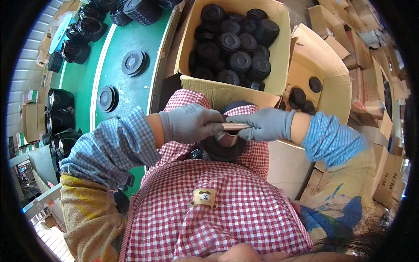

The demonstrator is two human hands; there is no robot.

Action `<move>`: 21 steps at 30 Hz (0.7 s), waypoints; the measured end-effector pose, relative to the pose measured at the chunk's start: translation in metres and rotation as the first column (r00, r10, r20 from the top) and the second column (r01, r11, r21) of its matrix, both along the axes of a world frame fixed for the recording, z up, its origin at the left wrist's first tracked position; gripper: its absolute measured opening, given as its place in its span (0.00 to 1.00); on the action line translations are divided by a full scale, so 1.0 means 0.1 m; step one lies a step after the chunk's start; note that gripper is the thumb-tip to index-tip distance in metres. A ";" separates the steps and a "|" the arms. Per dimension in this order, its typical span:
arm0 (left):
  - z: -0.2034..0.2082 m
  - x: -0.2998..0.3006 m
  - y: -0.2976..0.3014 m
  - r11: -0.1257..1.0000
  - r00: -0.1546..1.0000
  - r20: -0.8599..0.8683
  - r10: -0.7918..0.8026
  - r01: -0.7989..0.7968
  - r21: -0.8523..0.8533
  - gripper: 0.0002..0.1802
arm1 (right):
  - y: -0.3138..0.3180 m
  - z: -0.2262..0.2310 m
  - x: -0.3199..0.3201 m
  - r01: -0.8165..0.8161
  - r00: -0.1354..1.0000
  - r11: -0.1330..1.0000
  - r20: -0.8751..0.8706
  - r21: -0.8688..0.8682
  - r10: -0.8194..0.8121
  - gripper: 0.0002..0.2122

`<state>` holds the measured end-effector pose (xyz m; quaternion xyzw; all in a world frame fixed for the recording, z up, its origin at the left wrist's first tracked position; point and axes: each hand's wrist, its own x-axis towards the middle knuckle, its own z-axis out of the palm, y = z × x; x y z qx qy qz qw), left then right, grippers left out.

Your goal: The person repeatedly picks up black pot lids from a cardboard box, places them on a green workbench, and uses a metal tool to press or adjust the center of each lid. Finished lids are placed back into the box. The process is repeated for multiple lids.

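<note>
In front of my lap, my gloved left hand (188, 123) and gloved right hand (264, 124) are closed on opposite ends of a thin, flat pinkish-brown strip (235, 126), seen edge-on. Just under it a shiny curved surface (227, 139) of similar colour shows; whether the two are one piece I cannot tell. Beneath both hands a black round part (223, 153) rests between my knees, partly covered by them. Its upper side is hidden by the fingers.
An open carton (235, 87) full of black round parts stands ahead, beside a second carton (334, 65) holding a few. Left is a green worktable (124, 94) with disc stacks (134, 62) and black bowl-shaped parts (60, 99). More cardboard boxes (366, 91) are piled right.
</note>
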<state>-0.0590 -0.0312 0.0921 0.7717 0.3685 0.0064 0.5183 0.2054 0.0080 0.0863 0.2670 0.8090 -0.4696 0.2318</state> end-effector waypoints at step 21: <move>-0.48 -0.06 0.59 0.997 1.000 0.003 0.023 -0.022 -0.076 0.23 | -0.44 -0.07 -0.12 0.516 0.825 0.754 -0.001 -0.406 -0.565 0.30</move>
